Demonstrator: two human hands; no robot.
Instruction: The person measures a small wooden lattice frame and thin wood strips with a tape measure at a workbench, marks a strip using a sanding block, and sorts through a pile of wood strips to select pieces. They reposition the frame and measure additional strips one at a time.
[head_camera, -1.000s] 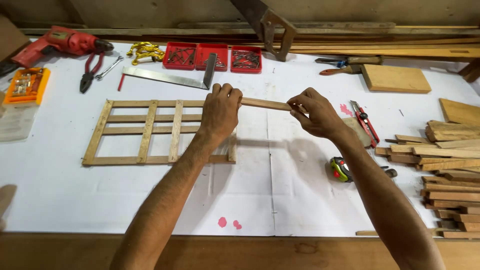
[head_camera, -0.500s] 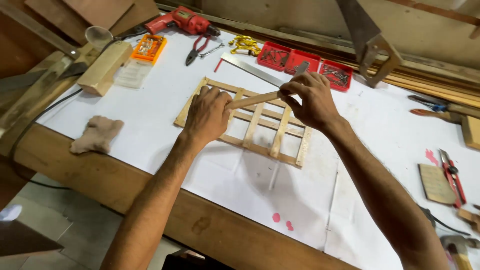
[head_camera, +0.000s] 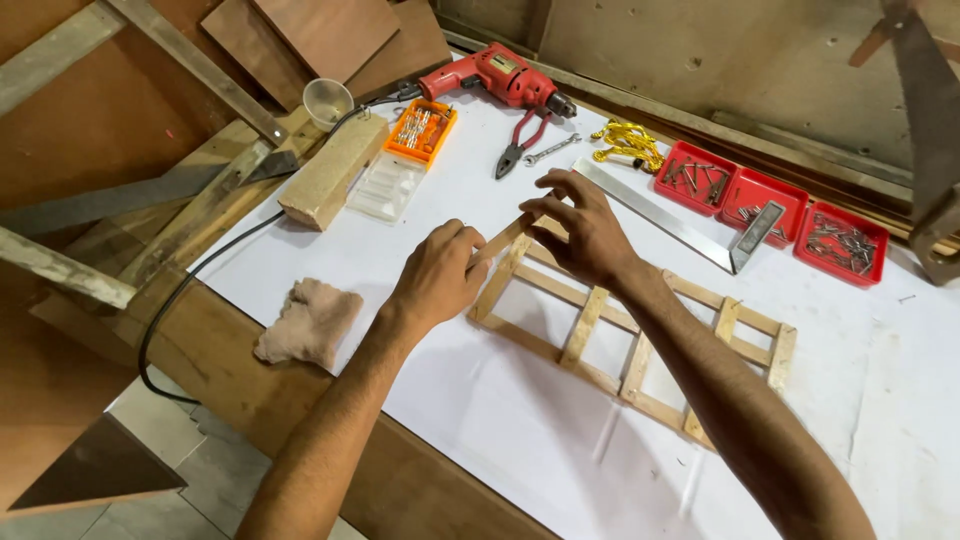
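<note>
The workbench (head_camera: 330, 250), covered by a white sheet, carries the work and the tools around it. A wooden lattice frame (head_camera: 640, 330) lies flat on the sheet near its middle: two long rails run from upper left to lower right, joined by several short cross slats, and the frame appears largely assembled, though whether the joints are fixed cannot be told. At the frame's left end, a thin wooden strip (head_camera: 503, 240) is held just above the end slat, not yet seated on the frame. The left hand (head_camera: 440, 275) is curled, pinching the strip's near end between thumb and fingers; the right hand (head_camera: 585, 230) has its fingers partly spread, the fingertips gripping the strip's far end. Judged from this arrangement, the strip remains to be placed and fastened, while the rails and cross slats are already in position. Beyond the frame lie a steel try square (head_camera: 665, 215), a red electric drill (head_camera: 495, 75) with its black cable trailing off the bench, and three red trays (head_camera: 765, 200) of small hardware. Further left sit a block of wood (head_camera: 330, 175), an orange bit case (head_camera: 422, 130), red-handled pliers (head_camera: 520, 145) and a crumpled tan rag (head_camera: 305, 320).
</note>
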